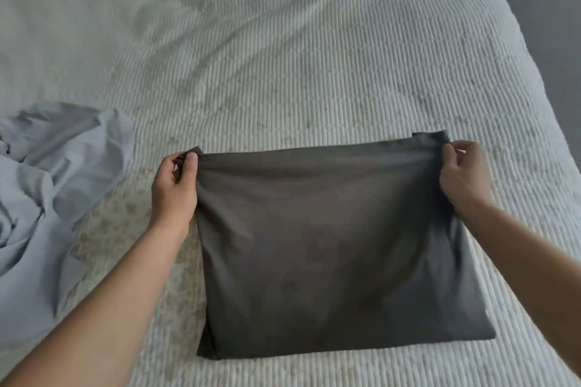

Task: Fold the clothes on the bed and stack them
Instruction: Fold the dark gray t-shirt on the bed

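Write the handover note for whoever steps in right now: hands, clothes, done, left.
Left hand pinches the far left corner of the dark grey garment; right hand pinches its far right corner.
The garment lies partly folded, a rectangle on the bed.
Light blue garment lies crumpled at the left, unfolded.
Left: finish the grey fold, fold the blue, stack both.
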